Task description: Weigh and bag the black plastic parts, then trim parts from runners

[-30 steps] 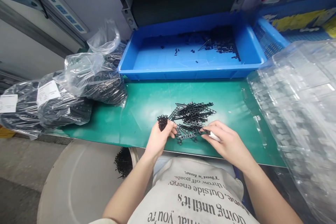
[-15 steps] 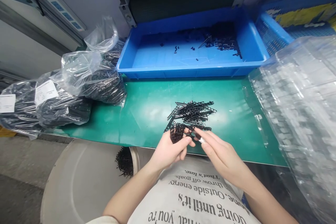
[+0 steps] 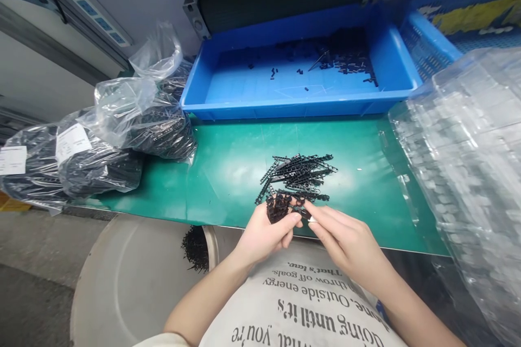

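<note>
My left hand point(image 3: 262, 237) is shut around a bunch of black moulded plastic strips point(image 3: 278, 207) just above the front edge of the green mat point(image 3: 228, 157). My right hand point(image 3: 345, 237) pinches a small white-handled tool point(image 3: 311, 219), partly hidden by the fingers, and its tip meets a black strip from the bunch. Both hands nearly touch. Right behind them lies a loose pile of black lattice-like strips point(image 3: 297, 173) on the mat.
A blue tray point(image 3: 301, 110) with small black pieces stands behind the mat. Bagged black parts point(image 3: 142, 130) lie at left, and stacked clear plastic trays point(image 3: 459, 173) at right. Below the mat's edge is a white tub point(image 3: 130, 282) holding black scraps point(image 3: 195, 249).
My hands have drawn closer together, with the left hand's bunch now nearer the middle. The right hand has brought the white tool up to the strips. The view has shifted slightly.
</note>
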Motion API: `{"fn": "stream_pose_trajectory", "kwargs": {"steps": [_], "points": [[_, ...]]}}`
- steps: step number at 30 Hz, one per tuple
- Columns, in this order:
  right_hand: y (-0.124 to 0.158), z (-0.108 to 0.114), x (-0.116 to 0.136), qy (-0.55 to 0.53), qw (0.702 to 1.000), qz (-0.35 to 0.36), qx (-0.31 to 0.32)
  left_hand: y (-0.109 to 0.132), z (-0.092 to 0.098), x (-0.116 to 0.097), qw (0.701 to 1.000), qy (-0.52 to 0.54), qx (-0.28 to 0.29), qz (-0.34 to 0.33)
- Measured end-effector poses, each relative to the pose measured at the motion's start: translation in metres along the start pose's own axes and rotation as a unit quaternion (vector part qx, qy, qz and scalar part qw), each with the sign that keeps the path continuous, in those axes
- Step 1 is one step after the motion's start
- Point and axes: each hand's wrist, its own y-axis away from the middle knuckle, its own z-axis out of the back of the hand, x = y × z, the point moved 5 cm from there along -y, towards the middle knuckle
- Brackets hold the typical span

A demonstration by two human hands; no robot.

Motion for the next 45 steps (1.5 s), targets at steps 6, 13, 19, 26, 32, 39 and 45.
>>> {"fn": "stream_pose_trajectory", "kwargs": {"steps": [6, 13, 19, 26, 32, 39, 45], "points": [[0.001, 0.000, -0.002, 0.009, 1.000, 0.021, -0.019, -0.002, -0.001, 0.004, 1.000, 0.013, 0.000, 0.008], [0.001, 0.001, -0.003, 0.026, 0.999, 0.021, -0.026, -0.003, -0.006, 0.001, 1.000, 0.019, -0.015, 0.000], [0.003, -0.003, -0.001, 0.032, 0.999, -0.009, -0.041, -0.003, -0.009, 0.000, 0.997, 0.050, -0.044, -0.030], [0.007, -0.008, 0.002, 0.020, 0.998, -0.036, -0.055, -0.003, -0.009, 0.005, 0.997, 0.058, -0.056, -0.022], [0.007, -0.011, 0.001, -0.033, 0.995, -0.063, -0.072, -0.002, -0.010, 0.009, 0.994, 0.075, -0.070, -0.031], [0.004, -0.010, -0.002, -0.064, 0.995, -0.054, -0.047, -0.002, -0.009, 0.006, 0.995, 0.062, -0.059, -0.045], [0.005, -0.011, -0.005, -0.046, 0.998, -0.038, -0.021, -0.001, -0.009, 0.005, 0.997, 0.047, -0.053, -0.029]]}}
